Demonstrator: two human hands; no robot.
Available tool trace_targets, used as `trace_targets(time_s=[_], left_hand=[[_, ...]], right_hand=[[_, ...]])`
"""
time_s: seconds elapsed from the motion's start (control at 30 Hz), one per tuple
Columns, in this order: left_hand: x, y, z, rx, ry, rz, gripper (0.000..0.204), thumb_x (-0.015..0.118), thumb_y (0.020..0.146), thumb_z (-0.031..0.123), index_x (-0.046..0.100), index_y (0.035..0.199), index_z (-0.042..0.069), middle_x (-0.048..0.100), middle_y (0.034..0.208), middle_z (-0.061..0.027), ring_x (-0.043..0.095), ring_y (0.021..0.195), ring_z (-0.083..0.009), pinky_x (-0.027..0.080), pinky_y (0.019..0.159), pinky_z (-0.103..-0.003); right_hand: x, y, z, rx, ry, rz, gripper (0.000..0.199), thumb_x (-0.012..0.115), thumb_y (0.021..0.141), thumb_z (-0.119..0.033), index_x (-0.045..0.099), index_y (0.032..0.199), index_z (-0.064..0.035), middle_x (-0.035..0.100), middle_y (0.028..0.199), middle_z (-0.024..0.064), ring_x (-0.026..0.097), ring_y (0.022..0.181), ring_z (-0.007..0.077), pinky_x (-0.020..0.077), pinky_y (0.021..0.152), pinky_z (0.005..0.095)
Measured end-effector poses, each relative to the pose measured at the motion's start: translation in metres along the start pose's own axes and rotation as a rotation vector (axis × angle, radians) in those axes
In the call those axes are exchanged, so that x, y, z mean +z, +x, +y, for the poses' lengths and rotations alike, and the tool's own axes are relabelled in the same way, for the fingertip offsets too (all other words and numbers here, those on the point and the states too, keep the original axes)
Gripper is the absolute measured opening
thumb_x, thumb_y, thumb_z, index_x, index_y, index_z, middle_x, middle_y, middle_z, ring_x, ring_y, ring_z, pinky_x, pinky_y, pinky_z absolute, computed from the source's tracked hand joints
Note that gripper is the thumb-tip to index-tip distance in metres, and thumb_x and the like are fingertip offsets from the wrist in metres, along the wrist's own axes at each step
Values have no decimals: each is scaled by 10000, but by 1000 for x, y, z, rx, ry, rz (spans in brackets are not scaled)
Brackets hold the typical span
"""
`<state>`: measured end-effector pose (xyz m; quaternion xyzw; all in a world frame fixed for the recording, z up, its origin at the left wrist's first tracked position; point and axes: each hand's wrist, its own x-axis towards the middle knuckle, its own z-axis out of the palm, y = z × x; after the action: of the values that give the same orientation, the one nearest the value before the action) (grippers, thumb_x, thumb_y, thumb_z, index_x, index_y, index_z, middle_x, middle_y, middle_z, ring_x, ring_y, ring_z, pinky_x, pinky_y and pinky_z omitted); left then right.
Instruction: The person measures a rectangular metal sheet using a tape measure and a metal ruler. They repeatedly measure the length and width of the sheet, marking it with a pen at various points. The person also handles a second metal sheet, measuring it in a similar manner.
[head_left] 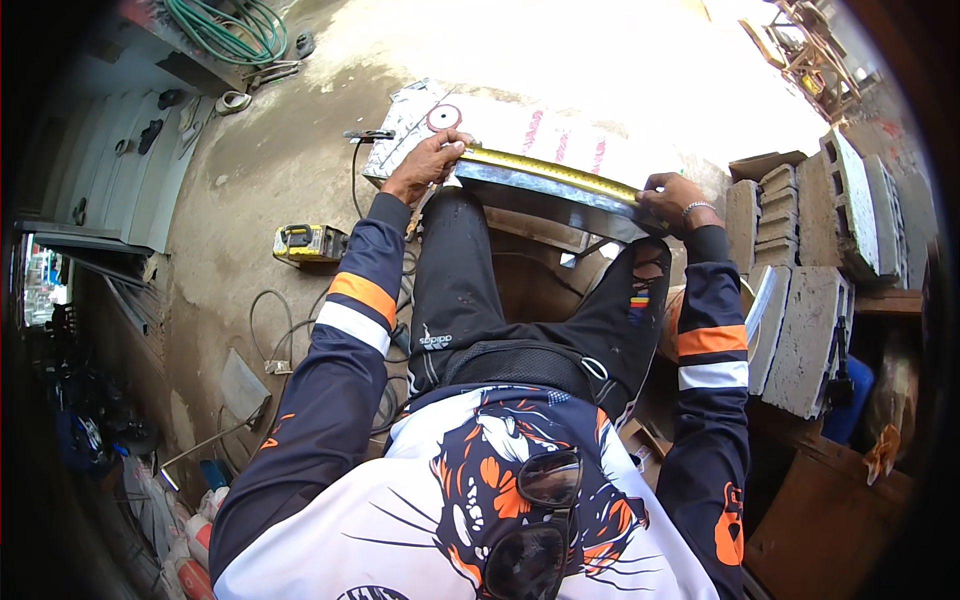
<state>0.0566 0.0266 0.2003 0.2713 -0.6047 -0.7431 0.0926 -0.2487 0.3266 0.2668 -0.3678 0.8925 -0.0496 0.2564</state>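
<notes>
Tape measure (550, 169): right end hidden under right hand (674, 202).

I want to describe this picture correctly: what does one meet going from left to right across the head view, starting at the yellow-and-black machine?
Yellow-and-black machine, left hand, yellow measuring tape, right hand, concrete blocks.

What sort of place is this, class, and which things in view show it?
Probably a small workshop or work yard: a yellow tape measure lies along a metal piece, a yellow boxy machine sits at left, and concrete blocks are stacked at right.
</notes>
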Motion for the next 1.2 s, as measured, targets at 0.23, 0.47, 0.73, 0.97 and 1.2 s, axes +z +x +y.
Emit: trace_targets(time_s=[0.23, 0.47, 0.73, 0.97, 1.2], left_hand=[[3, 0, -11, 66, 75, 84, 93, 611, 1022, 224, 628, 1051, 137, 474, 747, 84, 386, 572, -11, 300, 492, -185], [14, 0, -9, 62, 50, 112, 115, 603, 1026, 229, 627, 1098, 142, 532, 796, 74, 404, 630, -12, 307, 546, -182], [9, -1, -12, 104, 50, 138, 169, 613, 1013, 178, 643, 1149, 81, 651, 924, -13, 579, 815, -51, 455, 705, -188], [1, -8, -5, 123, 369, 362, 361, 659, 976, 208, 583, 1297, 60, 587, 842, 2, 495, 739, -57, 406, 646, -228], [81, -63, 19, 9, -151, 266, 572, 436, 826, -87, 418, 1389, 6, 577, 1021, -102, 505, 695, -90, 449, 610, -223]], right_hand=[[-11, -2, -7, 18, -9, -56, 336, 719, 836, -362, 749, 1046, -101, 740, 1043, 154, 703, 987, 305, 545, 883, 398], [-1, -6, 19, 71, -63, 57, 360, 725, 840, -373, 706, 1076, -103, 726, 1040, 188, 685, 1017, 342, 524, 902, 422], [9, -18, 4, 203, -109, 126, 347, 669, 868, -399, 699, 1136, -181, 712, 1153, 160, 658, 1120, 355, 505, 963, 467], [8, -23, 0, 209, -119, 152, 348, 658, 870, -413, 692, 1148, -207, 718, 1156, 129, 658, 1129, 350, 497, 937, 523], [11, -28, 4, 212, -93, 168, 331, 665, 864, -388, 696, 1126, -188, 728, 1118, 138, 669, 1101, 353, 506, 930, 491]])
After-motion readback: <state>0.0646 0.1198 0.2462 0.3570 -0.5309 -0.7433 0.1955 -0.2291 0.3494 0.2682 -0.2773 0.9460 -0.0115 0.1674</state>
